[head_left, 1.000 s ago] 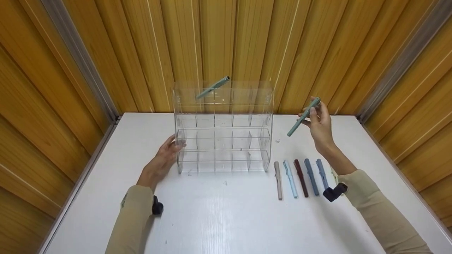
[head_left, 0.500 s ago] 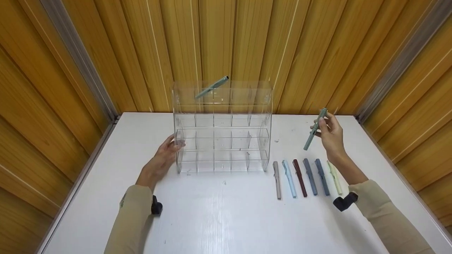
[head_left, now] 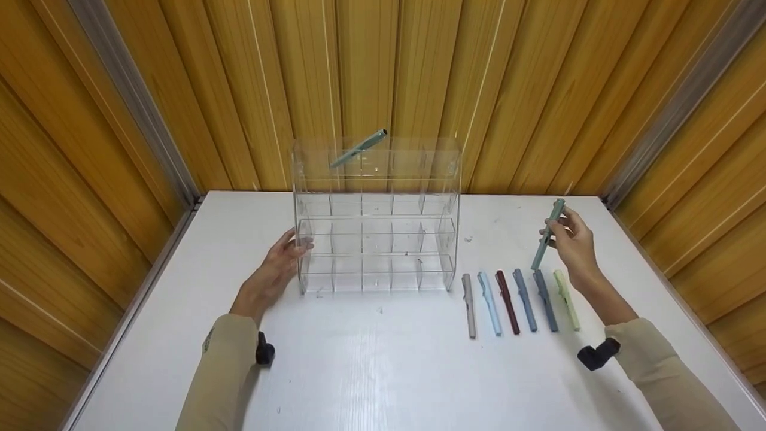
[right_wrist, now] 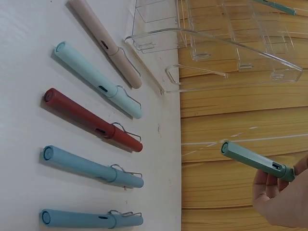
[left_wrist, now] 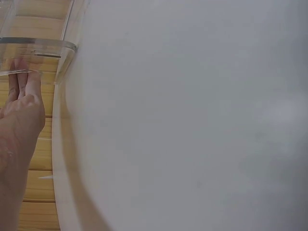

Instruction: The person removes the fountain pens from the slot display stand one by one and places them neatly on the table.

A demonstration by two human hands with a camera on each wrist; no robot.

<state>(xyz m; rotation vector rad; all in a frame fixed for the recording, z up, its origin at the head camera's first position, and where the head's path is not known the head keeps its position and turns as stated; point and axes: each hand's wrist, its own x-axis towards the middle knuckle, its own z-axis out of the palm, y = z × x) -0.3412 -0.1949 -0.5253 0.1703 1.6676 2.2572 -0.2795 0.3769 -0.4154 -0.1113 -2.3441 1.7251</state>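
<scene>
My right hand (head_left: 575,244) pinches a green pen (head_left: 547,234) near its capped end, tilted with the lower end down, above the far ends of the pens on the table. In the right wrist view the same green pen (right_wrist: 255,161) points away from the fingers. At the left side of a clear acrylic pen rack (head_left: 377,263), my left hand (head_left: 276,263) holds the side panel, fingertips showing through it. The left wrist view has this hand (left_wrist: 21,103) at the panel's edge. Another green pen (head_left: 359,148) lies slanted across the top of the rack.
On the white table (head_left: 359,371), right of the rack, pens lie in a row: grey-beige (head_left: 470,306), light blue (head_left: 489,304), dark red (head_left: 508,302), two blue ones, and light green (head_left: 567,300) at the right end. Wood-patterned walls (head_left: 371,72) stand behind and at both sides.
The right hand has moved right and down toward the row with the green pen, which now stands steeper. The light green pen has come into view. The left hand and rack stay put.
</scene>
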